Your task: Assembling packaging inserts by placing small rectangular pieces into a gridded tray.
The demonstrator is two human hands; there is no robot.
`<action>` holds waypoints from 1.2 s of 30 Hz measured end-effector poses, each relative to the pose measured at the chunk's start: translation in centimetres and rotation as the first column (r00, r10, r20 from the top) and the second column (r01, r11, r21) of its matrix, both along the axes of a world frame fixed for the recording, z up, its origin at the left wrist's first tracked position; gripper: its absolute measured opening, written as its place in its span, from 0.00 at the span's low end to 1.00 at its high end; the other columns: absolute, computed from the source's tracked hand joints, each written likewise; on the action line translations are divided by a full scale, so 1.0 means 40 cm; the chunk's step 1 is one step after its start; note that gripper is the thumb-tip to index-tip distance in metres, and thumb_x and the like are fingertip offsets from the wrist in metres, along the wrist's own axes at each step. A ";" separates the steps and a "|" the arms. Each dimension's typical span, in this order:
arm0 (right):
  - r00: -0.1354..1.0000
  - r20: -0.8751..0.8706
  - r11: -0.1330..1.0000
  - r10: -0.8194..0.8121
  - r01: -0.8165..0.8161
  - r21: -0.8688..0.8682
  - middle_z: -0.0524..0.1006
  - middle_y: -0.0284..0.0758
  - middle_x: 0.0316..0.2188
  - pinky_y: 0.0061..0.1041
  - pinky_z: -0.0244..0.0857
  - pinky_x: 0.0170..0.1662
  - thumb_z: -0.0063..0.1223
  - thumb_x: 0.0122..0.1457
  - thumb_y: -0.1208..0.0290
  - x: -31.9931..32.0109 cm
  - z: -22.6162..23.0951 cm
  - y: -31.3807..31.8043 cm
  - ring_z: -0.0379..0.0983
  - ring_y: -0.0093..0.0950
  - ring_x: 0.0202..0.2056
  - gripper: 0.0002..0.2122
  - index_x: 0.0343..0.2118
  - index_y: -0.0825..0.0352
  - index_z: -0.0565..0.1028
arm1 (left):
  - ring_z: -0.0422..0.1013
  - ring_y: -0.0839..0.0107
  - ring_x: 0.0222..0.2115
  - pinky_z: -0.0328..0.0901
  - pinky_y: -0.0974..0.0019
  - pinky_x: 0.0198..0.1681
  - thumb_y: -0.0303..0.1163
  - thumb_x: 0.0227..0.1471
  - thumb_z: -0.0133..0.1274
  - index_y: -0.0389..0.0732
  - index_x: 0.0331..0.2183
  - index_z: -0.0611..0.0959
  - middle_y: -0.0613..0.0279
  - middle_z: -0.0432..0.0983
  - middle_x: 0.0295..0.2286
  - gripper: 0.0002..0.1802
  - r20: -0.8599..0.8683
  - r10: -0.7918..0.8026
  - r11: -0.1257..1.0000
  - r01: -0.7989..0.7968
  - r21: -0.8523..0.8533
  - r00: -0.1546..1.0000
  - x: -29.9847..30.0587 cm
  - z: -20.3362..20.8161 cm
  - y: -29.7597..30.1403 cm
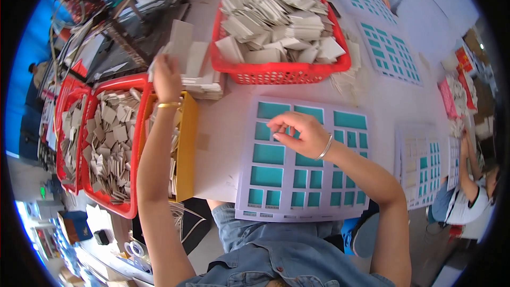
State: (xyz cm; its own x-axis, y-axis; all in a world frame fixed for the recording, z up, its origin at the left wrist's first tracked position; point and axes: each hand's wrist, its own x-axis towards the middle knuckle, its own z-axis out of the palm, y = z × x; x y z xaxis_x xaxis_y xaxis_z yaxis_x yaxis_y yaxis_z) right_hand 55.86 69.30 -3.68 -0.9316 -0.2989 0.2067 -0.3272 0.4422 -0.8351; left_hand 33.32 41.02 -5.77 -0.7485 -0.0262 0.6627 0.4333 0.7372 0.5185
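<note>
My left hand [167, 77] reaches up at the far left, its fingers closed on the edge of a pale grey card piece [152, 67]; the grip is partly hidden. Beside it larger grey card pieces [196, 57] lie on a stack [204, 86]. My right hand [300, 132] hovers over a lavender frame board [245, 180] with teal rectangular openings of several sizes. Its fingers curl loosely, with a gap between thumb and index finger and nothing visible between them. The board lies at the table's near edge, in front of my body.
A red basket [281, 69] heaped with grey pieces stands behind the board. Left are another red basket [139, 180] and a yellow box [186, 154], both holding pieces. More teal-and-lavender boards [390, 53] lie at the far right. Other people sit around the table, one person's arm [466, 165] showing right.
</note>
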 end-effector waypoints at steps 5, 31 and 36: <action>0.949 0.244 0.810 -0.200 0.300 -0.504 0.72 0.34 0.38 0.14 0.66 0.30 0.57 0.51 0.78 0.070 -0.045 0.041 0.70 0.17 0.31 0.25 0.53 0.64 0.62 | 0.62 0.77 0.16 0.59 0.73 0.20 0.26 0.47 0.56 0.36 0.34 0.78 0.63 0.69 0.19 0.09 0.183 -0.546 0.835 0.548 0.041 0.818 0.313 0.041 0.105; 0.613 0.312 0.682 -0.726 0.700 0.212 0.73 0.35 0.18 0.26 0.62 0.28 0.58 0.48 0.66 0.149 -0.325 0.644 0.66 0.25 0.21 0.11 0.24 0.71 0.73 | 0.68 0.71 0.21 0.65 0.72 0.25 0.23 0.45 0.55 0.37 0.37 0.75 0.57 0.71 0.36 0.14 0.504 -0.644 0.703 0.704 0.095 0.575 0.383 -0.137 0.299; 0.574 0.392 0.690 -0.719 0.654 0.309 0.74 0.34 0.23 0.26 0.64 0.31 0.59 0.47 0.67 0.143 -0.317 0.609 0.68 0.27 0.25 0.11 0.29 0.69 0.74 | 0.69 0.70 0.22 0.65 0.71 0.26 0.23 0.45 0.56 0.38 0.38 0.75 0.57 0.71 0.36 0.14 0.530 -0.619 0.733 0.669 0.123 0.580 0.358 -0.183 0.277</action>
